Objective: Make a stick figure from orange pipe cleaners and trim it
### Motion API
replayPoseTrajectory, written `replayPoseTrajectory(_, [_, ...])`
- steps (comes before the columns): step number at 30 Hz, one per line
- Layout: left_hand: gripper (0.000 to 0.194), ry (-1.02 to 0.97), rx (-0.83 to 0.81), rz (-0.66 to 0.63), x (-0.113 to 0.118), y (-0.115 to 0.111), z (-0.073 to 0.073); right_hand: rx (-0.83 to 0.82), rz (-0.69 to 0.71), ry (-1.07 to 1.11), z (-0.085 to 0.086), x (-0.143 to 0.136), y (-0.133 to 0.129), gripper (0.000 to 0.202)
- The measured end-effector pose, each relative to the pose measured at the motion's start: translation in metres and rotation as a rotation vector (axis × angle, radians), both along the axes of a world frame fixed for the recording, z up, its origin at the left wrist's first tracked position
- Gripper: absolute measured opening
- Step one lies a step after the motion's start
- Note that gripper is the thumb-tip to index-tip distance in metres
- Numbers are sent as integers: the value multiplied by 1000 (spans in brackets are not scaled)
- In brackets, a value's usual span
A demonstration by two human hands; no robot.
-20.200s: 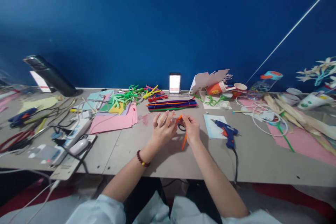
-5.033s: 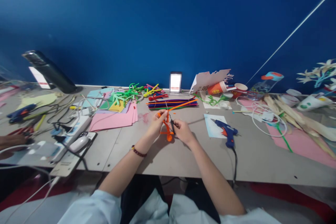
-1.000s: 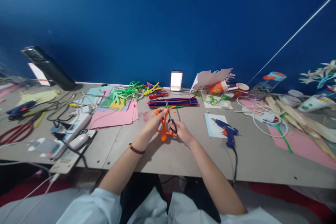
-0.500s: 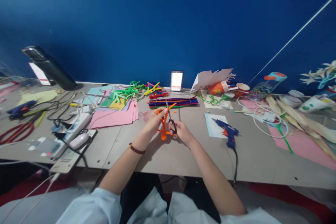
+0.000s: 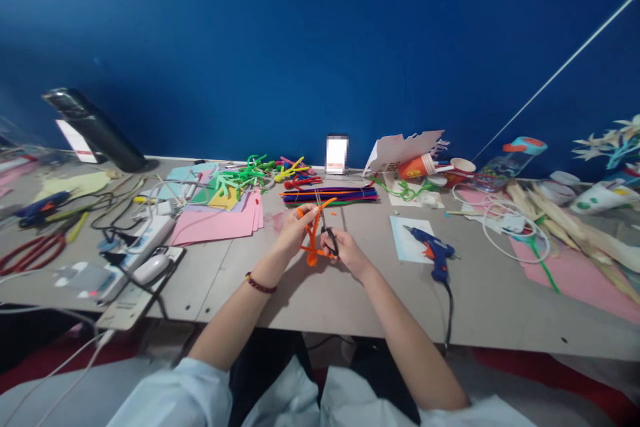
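My left hand (image 5: 294,230) is closed on an orange pipe cleaner figure (image 5: 313,257), a bent shape with a round coil at its lower end. One orange strand sticks out past my fingertips toward the upper right. In my right hand (image 5: 349,250) is a pair of scissors (image 5: 330,240) with black handles. Their blades point away from me and lie against the orange strand by my left fingertips; whether they cut into it I cannot tell. Just beyond both hands lies a bundle of pipe cleaners (image 5: 350,195), mostly purple and blue. A small orange scrap (image 5: 333,213) rests nearby.
A blue glue gun (image 5: 437,255) lies on pale blue paper at right, its cord running off the table edge. Pink paper sheets (image 5: 220,225), a power strip (image 5: 135,257) and a white mouse (image 5: 151,269) are at left. A phone (image 5: 337,155) stands against the wall.
The scissor blades have opened slightly beside the orange strand. Both hands stay in almost the same place.
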State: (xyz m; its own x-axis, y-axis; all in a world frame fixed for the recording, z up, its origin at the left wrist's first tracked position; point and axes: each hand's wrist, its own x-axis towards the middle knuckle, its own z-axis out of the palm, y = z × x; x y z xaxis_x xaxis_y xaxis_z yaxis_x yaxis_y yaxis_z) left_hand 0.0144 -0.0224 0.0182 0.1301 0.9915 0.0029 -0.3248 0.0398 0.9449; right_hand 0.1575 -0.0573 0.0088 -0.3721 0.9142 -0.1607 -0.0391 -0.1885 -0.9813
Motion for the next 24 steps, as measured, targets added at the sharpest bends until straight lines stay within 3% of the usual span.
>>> replayPoseTrajectory(6, [22, 72, 78, 68, 1, -3, 5, -8, 74, 44, -5, 2, 1, 45])
replayPoseTrajectory(13, [22, 201, 186, 234, 5, -6, 10, 96, -37, -47, -10, 1, 3, 43])
replayPoseTrajectory(24, [20, 271, 224, 270, 3, -7, 14, 122, -57, -23, -1, 1, 2, 43])
